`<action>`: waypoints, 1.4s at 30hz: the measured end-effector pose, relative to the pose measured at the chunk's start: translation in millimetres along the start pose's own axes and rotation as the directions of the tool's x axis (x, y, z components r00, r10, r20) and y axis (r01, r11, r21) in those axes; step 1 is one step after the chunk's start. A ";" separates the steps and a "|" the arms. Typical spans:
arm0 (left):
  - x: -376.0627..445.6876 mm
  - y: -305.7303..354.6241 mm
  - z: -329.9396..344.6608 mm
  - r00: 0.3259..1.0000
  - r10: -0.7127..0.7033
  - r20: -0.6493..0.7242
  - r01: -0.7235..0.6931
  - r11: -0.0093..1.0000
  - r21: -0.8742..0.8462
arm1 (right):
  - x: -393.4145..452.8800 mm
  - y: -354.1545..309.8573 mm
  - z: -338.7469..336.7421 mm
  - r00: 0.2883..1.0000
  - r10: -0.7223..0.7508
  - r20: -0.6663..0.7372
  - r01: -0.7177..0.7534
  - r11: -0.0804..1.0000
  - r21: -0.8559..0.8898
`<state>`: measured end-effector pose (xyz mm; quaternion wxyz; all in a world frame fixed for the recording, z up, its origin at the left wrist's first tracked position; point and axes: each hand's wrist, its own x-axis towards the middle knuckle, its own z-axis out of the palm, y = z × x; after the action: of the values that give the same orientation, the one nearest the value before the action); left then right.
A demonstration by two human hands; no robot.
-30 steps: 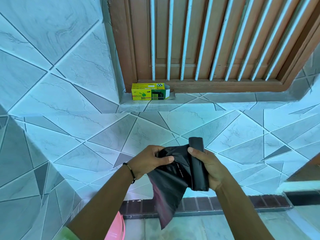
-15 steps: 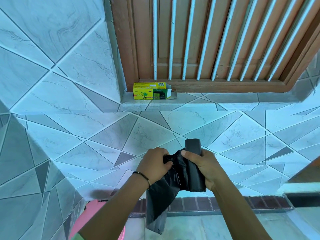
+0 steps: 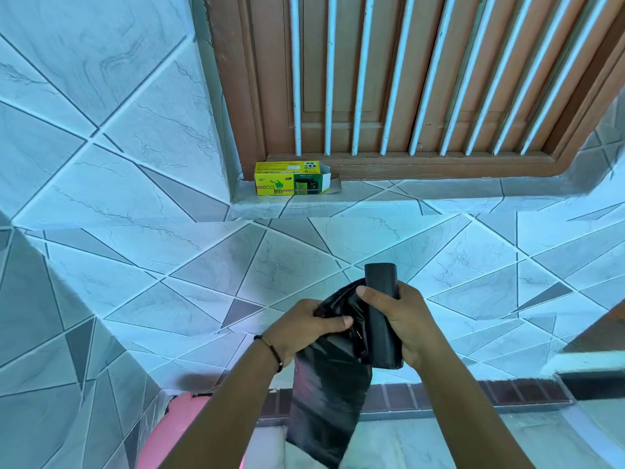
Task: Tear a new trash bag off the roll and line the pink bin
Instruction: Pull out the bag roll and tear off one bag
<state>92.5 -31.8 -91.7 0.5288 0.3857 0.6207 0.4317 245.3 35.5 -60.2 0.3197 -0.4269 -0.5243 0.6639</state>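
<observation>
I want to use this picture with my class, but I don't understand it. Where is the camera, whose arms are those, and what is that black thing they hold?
The camera sits on a person's head, looking forward and down, so the arms are the wearer's own. The right hand grips a black roll of trash bags. The left hand pinches the loose bag hanging from it. A yellow bag box lies on the tiled ledge under a barred window. The pink bin peeks in below.
</observation>
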 end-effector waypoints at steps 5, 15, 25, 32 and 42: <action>4.9 -2.9 -3.6 0.997 0.037 -0.074 -0.012 0.951 0.308 | 4.0 -1.2 -8.3 1.000 -0.008 0.029 0.011 0.994 -0.105; 7.8 -7.3 8.4 0.966 0.205 -0.161 -0.027 0.692 0.722 | 9.6 12.5 -0.3 0.993 -0.116 -0.018 0.097 0.894 -0.437; 5.2 -13.1 -8.3 0.994 0.094 0.050 -0.106 0.873 0.477 | 12.0 2.4 -7.8 0.993 -0.118 0.013 0.112 0.896 -0.429; 5.5 -11.6 -6.4 0.978 0.175 -0.110 -0.037 0.672 0.739 | 9.9 -1.3 -9.4 0.994 -0.110 0.023 0.109 0.904 -0.412; 4.2 -6.4 -19.2 0.972 0.199 0.122 -0.231 0.904 0.360 | 7.8 -8.9 -12.0 0.993 -0.078 0.090 0.110 0.890 -0.443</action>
<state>72.8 -32.5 -97.7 0.4205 0.5622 0.6224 0.3459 252.6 49.6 -54.4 0.2263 -0.4395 -0.6936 0.5239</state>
